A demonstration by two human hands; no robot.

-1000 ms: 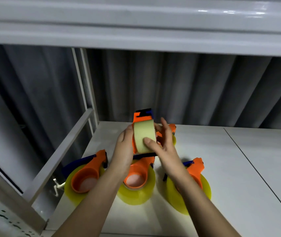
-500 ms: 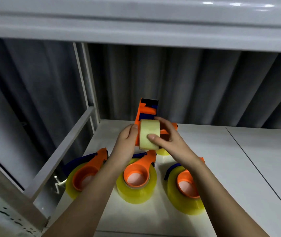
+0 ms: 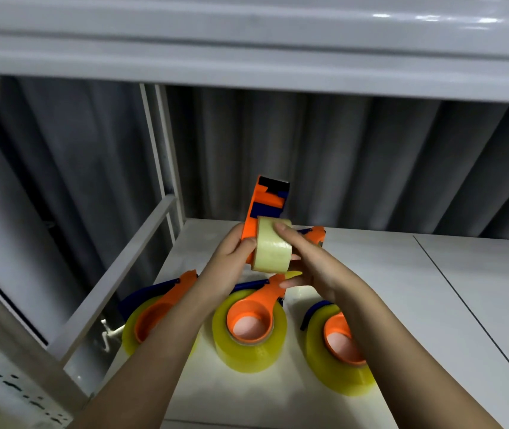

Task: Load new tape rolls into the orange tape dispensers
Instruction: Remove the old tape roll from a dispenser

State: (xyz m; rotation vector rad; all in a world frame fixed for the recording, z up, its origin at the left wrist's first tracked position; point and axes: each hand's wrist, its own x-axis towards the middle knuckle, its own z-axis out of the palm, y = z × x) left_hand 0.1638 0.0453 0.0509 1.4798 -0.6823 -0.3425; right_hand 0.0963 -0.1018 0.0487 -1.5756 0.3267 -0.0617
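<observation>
Tape roll (image 3: 272,247), pale yellow, held in the air above the white shelf (image 3: 432,305), seated against the right face of the orange tape dispenser (image 3: 264,212) that I hold upright. The roll's axis runs left to right, in line with the dispenser's hub; whether it is fully home on the hub cannot be told from here. The dispenser's long axis stands nearly vertical, tilted slightly right, its dark cutter end on top.

My left hand (image 3: 231,261) lies left of the roll, fingers curled round the dispenser's body, thumb pressing the orange side plate. My right hand (image 3: 312,267) lies right of the roll and is the nearer to it; its index finger is laid over the roll's top edge and the other fingers reach under it, so the hand pinches the roll. The coming move, as I judge it, is a push leftward along that axis.

Below the roll, three loaded dispensers rest on the shelf: one (image 3: 157,317) to the lower left, one (image 3: 250,329) directly below, one (image 3: 336,345) to the lower right. Another (image 3: 315,235) lies just behind the roll.

Against the frame half a second ago, the dispenser stands a little more tilted, and both grips are unchanged.
</observation>
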